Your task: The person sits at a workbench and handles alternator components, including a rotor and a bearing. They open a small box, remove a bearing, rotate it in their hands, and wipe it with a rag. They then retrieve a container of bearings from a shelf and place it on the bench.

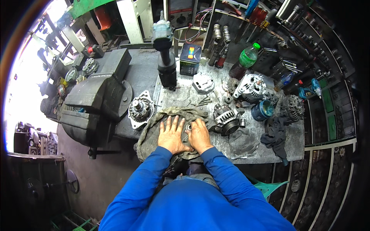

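A: Entry one, the work in hand: where is it being carried out?

B: On a crumpled grey-green cloth (151, 133), being spread at the near edge of a metal-topped workbench (293, 144); a small metal ring (188, 126) is being shown above it, between the two hands

A: Hands, left and right: how are they being listed?

B: Left hand (172, 135), one: being laid palm down on the cloth, fingers being fanned wide, no object being seen in its grasp. Right hand (199, 136), one: fingers being curled, thumb being set next to the ring; whether the ring is being gripped or merely touched cannot be told

A: Neighbouring stock?

B: To the right, an alternator (224, 114) with a ribbed black pulley (231, 128), being rested just beside the right hand; to the left, a round finned metal part (141, 109) with a lugged flange, being stored near the cloth; farther back, thin metal rods (202, 101), being listed as loose

A: And the step, by judgement?

B: Apparently the ring is being worked by the right hand while the cloth is being steadied by the left; finer detail is being hidden by the fingers. For the next move, a sure pinch on the ring is being called for, with the cloth being pressed flat
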The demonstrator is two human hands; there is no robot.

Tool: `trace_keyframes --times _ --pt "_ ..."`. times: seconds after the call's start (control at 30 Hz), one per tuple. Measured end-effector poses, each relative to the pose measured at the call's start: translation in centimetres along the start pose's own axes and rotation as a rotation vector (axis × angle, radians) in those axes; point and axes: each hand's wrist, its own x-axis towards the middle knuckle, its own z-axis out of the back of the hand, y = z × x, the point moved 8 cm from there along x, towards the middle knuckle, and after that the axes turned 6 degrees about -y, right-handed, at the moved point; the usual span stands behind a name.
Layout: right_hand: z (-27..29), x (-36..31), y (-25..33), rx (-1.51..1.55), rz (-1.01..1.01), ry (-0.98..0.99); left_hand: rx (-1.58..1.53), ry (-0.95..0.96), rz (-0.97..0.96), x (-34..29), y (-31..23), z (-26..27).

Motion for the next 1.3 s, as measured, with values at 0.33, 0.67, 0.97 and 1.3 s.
trace_keyframes --times 0.33,0.67,0.97,1.3 --pt "1.3 -2.5 -0.7 0.048 0.045 0.003 -0.008 0.027 -0.014 -0.1 -0.1 0.5" --pt "2.5 -4.8 -1.0 0.038 0.03 0.027 -0.159 -0.207 -0.153 -1.0 0.8 0.7" --pt "2.5 -6.4 -1.2 -0.007 -0.062 0.196 -0.023 -0.205 -0.218 -2.8 -1.1 0.1" --pt "2.6 -6.0 -0.2 0.032 0.018 0.206 0.033 -0.008 -0.156 -2.6 -1.2 -0.1"
